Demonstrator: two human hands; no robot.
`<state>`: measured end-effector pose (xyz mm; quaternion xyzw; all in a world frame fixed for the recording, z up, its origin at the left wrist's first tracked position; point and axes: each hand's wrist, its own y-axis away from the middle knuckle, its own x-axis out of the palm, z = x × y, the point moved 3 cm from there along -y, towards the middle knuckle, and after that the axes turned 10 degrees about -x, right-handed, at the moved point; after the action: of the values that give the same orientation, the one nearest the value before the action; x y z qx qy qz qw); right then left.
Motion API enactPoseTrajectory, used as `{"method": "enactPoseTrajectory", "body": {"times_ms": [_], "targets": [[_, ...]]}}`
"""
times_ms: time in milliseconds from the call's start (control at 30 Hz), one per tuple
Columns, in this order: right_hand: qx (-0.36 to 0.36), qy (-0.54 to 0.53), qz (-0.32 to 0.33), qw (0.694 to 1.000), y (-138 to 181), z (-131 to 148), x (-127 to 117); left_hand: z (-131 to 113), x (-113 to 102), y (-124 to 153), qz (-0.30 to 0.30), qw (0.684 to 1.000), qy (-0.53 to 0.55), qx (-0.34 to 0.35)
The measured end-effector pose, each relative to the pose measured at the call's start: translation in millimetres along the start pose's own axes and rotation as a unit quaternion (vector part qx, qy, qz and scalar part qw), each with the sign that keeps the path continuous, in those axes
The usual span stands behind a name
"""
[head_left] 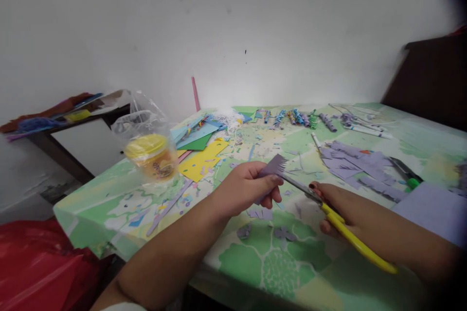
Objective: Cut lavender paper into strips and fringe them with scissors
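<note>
1. In the head view, the left hand (251, 185) is closed on a small purple piece of paper with a fringed edge (274, 165), which is held above the table, between thumb and fingers.
2. The right hand (339, 199) is clamped around the pair of scissors with yellow handles and metal blades (343, 228). The blades point to the left hand and their tips are at the paper, near the left thumb; whether they are parted, I cannot tell.
3. The two hands are apart from each other, over the green and white patterned tablecloth (242, 255).
4. To the left stands a yellow-lidded plastic tub (156, 158) inside a clear bag; just beside it lies a flat yellow paper sheet (202, 163).
5. To the right lie cut purple paper pieces (345, 167) and a large pale purple sheet (436, 209).
</note>
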<state>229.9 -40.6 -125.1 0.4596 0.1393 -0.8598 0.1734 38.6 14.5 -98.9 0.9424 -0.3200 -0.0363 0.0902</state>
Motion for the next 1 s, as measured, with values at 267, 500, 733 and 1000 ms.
{"method": "enactPoseTrajectory", "body": {"times_ms": [267,500,733,1000], "targets": [[-0.011,-0.014,0.018,1.0,2.5,5.6,1.9,-0.4,6.1,1.6,0.006,0.999,-0.031,-0.034],[-0.033,-0.012,0.014,0.999,1.4,0.6,8.5,0.4,4.4,2.3,0.027,0.999,-0.019,-0.042],[-0.016,0.03,0.036,0.999,-2.4,4.0,5.9,6.2,1.1,-1.8,0.118,0.988,0.066,-0.075],[-0.004,0.0,-0.016,1.0,-0.6,1.9,2.2,3.9,0.7,1.4,0.129,0.99,0.053,-0.032]]}}
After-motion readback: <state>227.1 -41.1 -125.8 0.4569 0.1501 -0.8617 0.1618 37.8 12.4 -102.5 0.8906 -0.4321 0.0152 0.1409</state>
